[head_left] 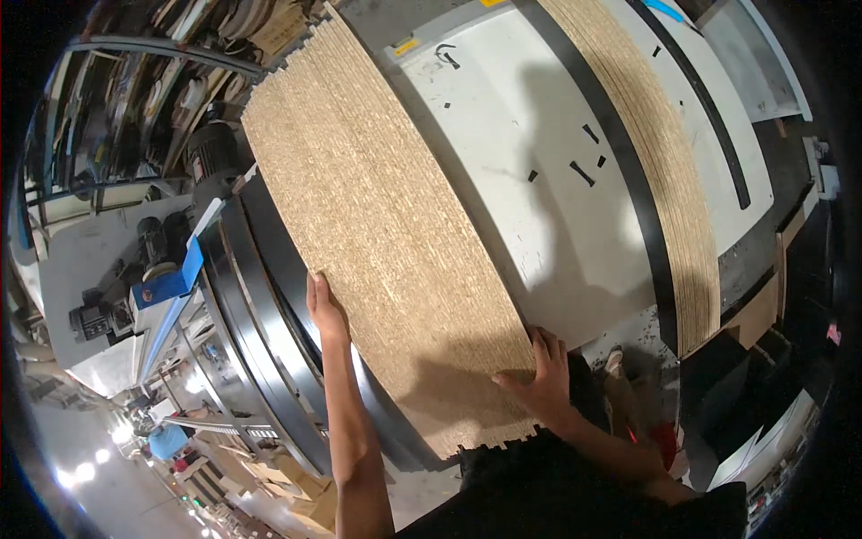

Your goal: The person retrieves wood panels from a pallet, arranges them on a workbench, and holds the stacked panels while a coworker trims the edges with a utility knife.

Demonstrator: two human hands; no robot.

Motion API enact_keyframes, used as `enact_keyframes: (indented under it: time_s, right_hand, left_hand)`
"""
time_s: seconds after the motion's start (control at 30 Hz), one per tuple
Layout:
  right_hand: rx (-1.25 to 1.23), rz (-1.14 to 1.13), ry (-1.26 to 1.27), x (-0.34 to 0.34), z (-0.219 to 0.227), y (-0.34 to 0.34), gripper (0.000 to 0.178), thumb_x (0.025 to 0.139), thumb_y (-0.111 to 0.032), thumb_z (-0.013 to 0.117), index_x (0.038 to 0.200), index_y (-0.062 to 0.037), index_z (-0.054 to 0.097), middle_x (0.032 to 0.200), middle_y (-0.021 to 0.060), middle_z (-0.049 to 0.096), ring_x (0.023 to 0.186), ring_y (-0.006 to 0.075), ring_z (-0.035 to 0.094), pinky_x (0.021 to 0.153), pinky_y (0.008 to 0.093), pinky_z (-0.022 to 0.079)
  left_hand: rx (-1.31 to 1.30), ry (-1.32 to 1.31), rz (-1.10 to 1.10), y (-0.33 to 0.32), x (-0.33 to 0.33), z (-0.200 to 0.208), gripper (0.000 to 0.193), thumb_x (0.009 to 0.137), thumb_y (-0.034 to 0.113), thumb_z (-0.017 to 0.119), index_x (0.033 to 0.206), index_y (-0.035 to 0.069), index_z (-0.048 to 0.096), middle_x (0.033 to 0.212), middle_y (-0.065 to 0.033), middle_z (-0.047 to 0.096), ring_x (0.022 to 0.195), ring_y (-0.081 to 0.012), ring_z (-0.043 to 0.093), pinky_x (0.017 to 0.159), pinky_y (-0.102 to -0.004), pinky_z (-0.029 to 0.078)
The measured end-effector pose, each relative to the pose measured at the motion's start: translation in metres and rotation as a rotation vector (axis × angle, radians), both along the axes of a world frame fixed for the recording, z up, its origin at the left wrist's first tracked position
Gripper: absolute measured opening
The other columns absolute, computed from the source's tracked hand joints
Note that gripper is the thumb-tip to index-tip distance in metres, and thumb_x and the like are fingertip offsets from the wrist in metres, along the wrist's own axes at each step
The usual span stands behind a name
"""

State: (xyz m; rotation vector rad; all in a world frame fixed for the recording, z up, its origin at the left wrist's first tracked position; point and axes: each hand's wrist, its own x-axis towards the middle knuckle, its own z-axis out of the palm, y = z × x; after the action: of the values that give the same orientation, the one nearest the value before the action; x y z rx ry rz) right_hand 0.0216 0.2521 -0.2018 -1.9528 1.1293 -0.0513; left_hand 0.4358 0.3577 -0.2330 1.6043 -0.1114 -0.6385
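A wide bundle of particleboard strips (377,216), packed side by side with raw brown edges up, slants across the middle of the view. At its left edge, my left hand (325,308) presses with the fingers together against the side. My right hand (541,370) grips the near right edge, thumb over the top face and fingers bent around the side; part of those fingers is hidden. The strip ends stick out unevenly at both ends of the bundle.
Right of the bundle lies a white tabletop (557,260) with black scraps, a second strip stack (664,153) and a loose black strip (705,99). A machine with dark curved rails (256,305) and motors (211,153) borders the left. Racked panels (135,108) stand behind.
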Motion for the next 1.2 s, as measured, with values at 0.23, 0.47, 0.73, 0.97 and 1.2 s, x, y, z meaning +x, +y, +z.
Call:
enact_keyframes:
  time_s: [0.23, 0.47, 0.73, 0.97, 1.2]
  right_hand:
    - [0.05, -0.062, 0.005, -0.04, 0.008, -0.053, 0.107, 0.073, -0.047, 0.096, 0.16, -0.0043, 0.049, 0.152, 0.0263, 0.054, 0.143, 0.0487, 0.049, 0.121, 0.0642, 0.038]
    - [-0.194, -0.107, 0.366, -0.102, -0.006, -0.126, 0.111, 0.079, -0.052, 0.09, 0.161, 0.0023, 0.038, 0.152, 0.0327, 0.047, 0.147, 0.0519, 0.042, 0.125, 0.0681, 0.029]
    - [-0.338, -0.173, 0.289, -0.106, -0.024, -0.152, 0.109, 0.085, -0.061, 0.085, 0.158, 0.0074, 0.042, 0.144, 0.031, 0.053, 0.132, 0.0473, 0.052, 0.108, 0.0648, 0.044]
    - [-0.906, 0.006, 0.102, -0.072, 0.016, -0.138, 0.092, 0.099, -0.051, 0.079, 0.164, 0.0034, 0.042, 0.154, 0.0312, 0.053, 0.141, 0.0477, 0.05, 0.118, 0.0605, 0.04]
    - [-0.199, 0.208, -0.374, 0.03, 0.05, 0.06, 0.072, 0.101, -0.032, 0.078, 0.158, 0.0007, 0.048, 0.158, 0.0235, 0.052, 0.147, 0.0415, 0.047, 0.123, 0.0587, 0.035]
  left_hand:
    - [0.005, 0.061, 0.079, -0.058, -0.049, 0.002, 0.062, 0.119, 0.03, 0.053, 0.167, -0.007, 0.039, 0.163, -0.0197, 0.054, 0.151, -0.028, 0.05, 0.13, -0.0421, 0.035]
    - [-0.097, -0.004, -0.052, -0.152, -0.116, -0.006, 0.066, 0.12, 0.034, 0.053, 0.167, -0.009, 0.038, 0.163, -0.0239, 0.054, 0.15, -0.0292, 0.05, 0.127, -0.0396, 0.039]
    - [0.223, -0.298, -0.14, -0.192, -0.131, -0.02, 0.072, 0.119, 0.046, 0.048, 0.17, -0.004, 0.038, 0.157, -0.0308, 0.056, 0.148, -0.0415, 0.048, 0.127, -0.0533, 0.033]
    - [0.218, -0.797, -0.177, -0.1, -0.126, -0.002, 0.071, 0.104, 0.041, 0.071, 0.158, -0.002, 0.053, 0.145, -0.0289, 0.065, 0.128, -0.0448, 0.063, 0.115, -0.0574, 0.04]
    - [0.87, -0.911, 0.235, 0.244, -0.033, 0.038, 0.072, 0.099, 0.036, 0.079, 0.155, -0.002, 0.056, 0.148, -0.0274, 0.065, 0.136, -0.0467, 0.059, 0.122, -0.0634, 0.033]
